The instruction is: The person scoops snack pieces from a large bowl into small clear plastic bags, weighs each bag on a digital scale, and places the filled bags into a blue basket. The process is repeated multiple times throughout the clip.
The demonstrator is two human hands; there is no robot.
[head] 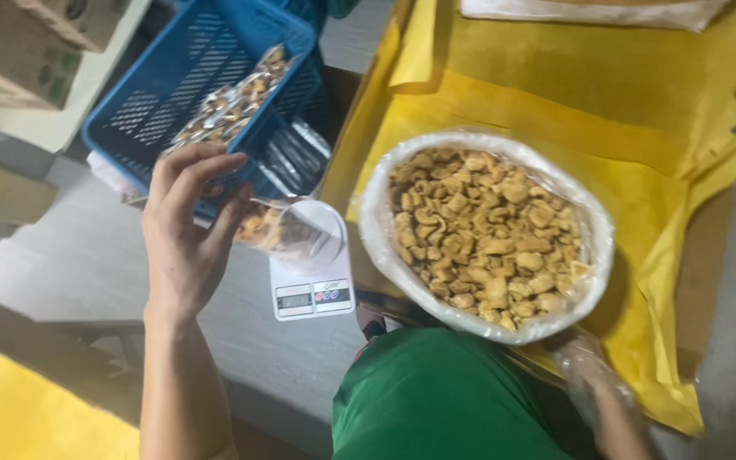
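Yellow cloth spread over most of the floor on the right, creased, with folded yellow sheets at its upper edge.

On it, 1 big round basin lined with clear plastic, heaped with golden-brown fried snack pieces. It sits just in front of the person's green-clad knee.

Upper left, 1 blue slotted crate, tilted, holding a row of filled clear packets along its right wall. Cardboard boxes beyond it, well apart from the work.

Between crate and basin, 1 small white kitchen scale on the grey floor. Display too blurred to tell.

Left hand: grip closed on the mouth of a small clear bag, part-filled with the same snack, which rests on or hangs just over the scale plate; contact cannot be told.

Right hand: low right, beside the basin's near rim, seemingly covered in thin plastic. Blurred; whether its grip is wide or closed I cannot tell.

Judgement on doing it well: let the bag's full weight settle on the plate, fingers slack on the neck so the hand neither lifts nor presses. Keep the bag mouth upright so pieces stay in.
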